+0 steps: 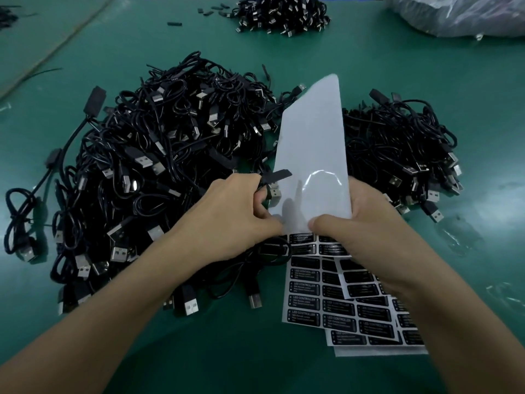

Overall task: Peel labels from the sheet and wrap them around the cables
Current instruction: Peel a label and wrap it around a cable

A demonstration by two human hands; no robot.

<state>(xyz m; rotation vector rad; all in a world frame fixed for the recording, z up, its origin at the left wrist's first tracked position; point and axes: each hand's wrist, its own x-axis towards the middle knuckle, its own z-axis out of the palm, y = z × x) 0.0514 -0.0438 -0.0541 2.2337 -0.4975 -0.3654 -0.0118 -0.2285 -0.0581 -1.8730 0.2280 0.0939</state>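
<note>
The right hand [355, 226] grips the glossy white sheet [312, 143] by its lower edge, thumb on top, standing it up over the middle of the green worktop [85, 66]. The left hand [238, 211] pinches a small black label [279, 175] at the sheet's left edge. Heaps of black cables [159, 155] lie behind the hands, and spare label sheets [326, 302] fan toward the near edge. The label looks thin, limp and sticky, so I'd hold it by one end only, or it may fold onto itself. The sheet looks slick and bendy.
</note>
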